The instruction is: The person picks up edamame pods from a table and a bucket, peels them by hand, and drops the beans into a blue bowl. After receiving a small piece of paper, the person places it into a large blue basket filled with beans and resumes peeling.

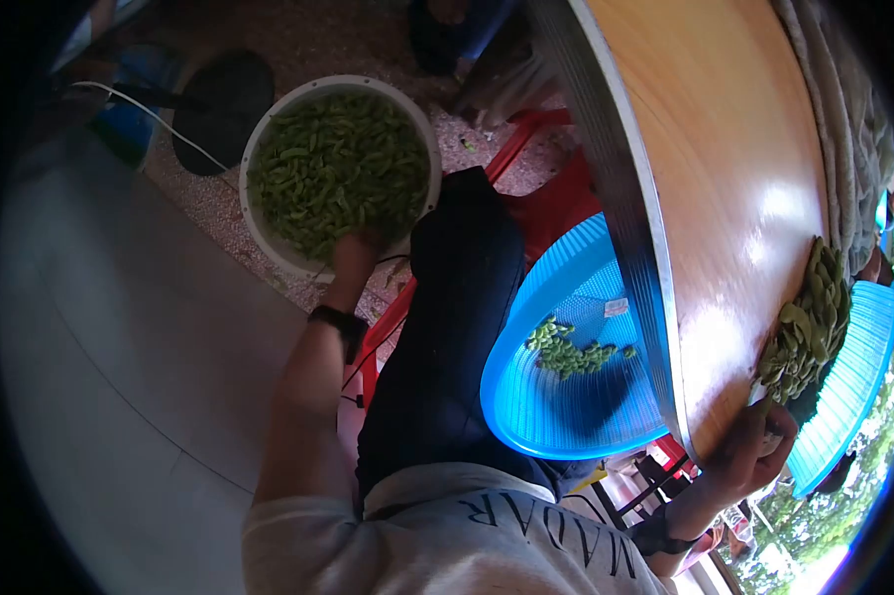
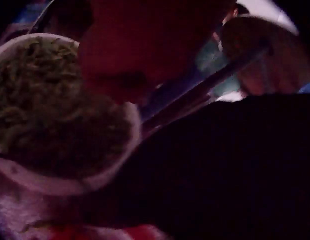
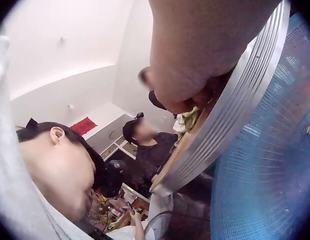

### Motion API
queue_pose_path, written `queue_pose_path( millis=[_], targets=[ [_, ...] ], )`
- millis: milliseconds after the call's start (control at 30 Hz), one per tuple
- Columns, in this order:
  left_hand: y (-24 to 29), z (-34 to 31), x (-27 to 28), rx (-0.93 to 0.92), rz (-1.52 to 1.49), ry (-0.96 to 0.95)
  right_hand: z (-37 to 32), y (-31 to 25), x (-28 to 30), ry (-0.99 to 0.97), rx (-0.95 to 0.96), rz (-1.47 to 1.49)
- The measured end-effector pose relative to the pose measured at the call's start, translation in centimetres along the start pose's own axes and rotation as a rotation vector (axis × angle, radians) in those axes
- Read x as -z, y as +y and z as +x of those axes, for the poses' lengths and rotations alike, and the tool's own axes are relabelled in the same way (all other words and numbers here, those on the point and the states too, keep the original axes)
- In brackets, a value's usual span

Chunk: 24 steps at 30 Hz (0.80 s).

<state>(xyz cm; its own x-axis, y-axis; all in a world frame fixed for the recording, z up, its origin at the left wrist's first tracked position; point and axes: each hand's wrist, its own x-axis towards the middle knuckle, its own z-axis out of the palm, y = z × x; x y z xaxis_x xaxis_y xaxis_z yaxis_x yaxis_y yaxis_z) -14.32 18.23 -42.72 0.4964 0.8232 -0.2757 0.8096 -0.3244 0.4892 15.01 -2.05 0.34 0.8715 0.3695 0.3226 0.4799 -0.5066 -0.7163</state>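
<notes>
One of two blue baskets (image 1: pixel 526 415), holding beans (image 1: pixel 571 357), sits below the table's metal edge (image 3: pixel 230 115), where the right hand (image 1: pixel 754 451) curls, hold unclear. The left hand (image 1: pixel 356 260) sinks into one tub (image 1: pixel 434 169) of pods (image 1: pixel 333 164), grip untellable; bare tabletop (image 1: pixel 725 129) stretches past one pod heap (image 1: pixel 809 322).

head: fisheye-bent, black corners, glare on tabletop (image 1: pixel 729 159) | left wrist: dim, reddish, blurred | right wrist: brighter

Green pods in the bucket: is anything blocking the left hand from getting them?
Nothing visible: the left hand is inside the bucket's rim, over the green pods, though shadow hides its grip.
</notes>
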Motion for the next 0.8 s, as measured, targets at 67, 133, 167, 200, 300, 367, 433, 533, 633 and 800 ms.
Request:
queue_pose_path(
  millis=[67,133,167,200,300,367,433,533,633,800],
  targets=[
    [5.4,-0.4,4.5,0.116,-0.421,0.211,0.2,0.9,0.8,-0.043,0.014,-0.001],
    [13.5,-1.8,11.2,0.15,-0.799,0.291,0.3,0.5,0.4,-0.024,0.041,-0.03],
    [17.2,-2.8,14.5,0.124,-0.967,0.271,0.3,0.2,0.1,-0.017,0.056,-0.042],
    [19.6,-4.0,16.8,-0.101,-0.89,0.265,0.1,-0.1,0.0,-0.016,0.034,-0.028],
    [24.8,-6.3,19.7,-0.657,-0.951,0.152,-0.1,-0.6,-0.2,-0.004,-0.026,0.005],
    [26.8,-7.4,19.8,-0.79,-0.761,-0.19,-0.1,-0.2,0.0,0.011,-0.065,0.011],
    [26.3,-7.1,19.6,-0.818,-0.743,-0.272,-0.2,-0.1,-0.1,0.06,-0.057,-0.028],
    [23.1,-3.5,18.3,-0.796,-1.03,0.046,0.0,0.3,0.2,0.032,-0.043,0.007],
    [17.1,2.3,16.4,0.238,-0.903,-0.081,-0.2,0.0,-0.3,0.051,-0.031,-0.008],
    [5.8,8.2,1.9,-0.06,-0.138,0.029,0.2,0.0,-0.4,0.063,0.002,-0.075]
  ],
)
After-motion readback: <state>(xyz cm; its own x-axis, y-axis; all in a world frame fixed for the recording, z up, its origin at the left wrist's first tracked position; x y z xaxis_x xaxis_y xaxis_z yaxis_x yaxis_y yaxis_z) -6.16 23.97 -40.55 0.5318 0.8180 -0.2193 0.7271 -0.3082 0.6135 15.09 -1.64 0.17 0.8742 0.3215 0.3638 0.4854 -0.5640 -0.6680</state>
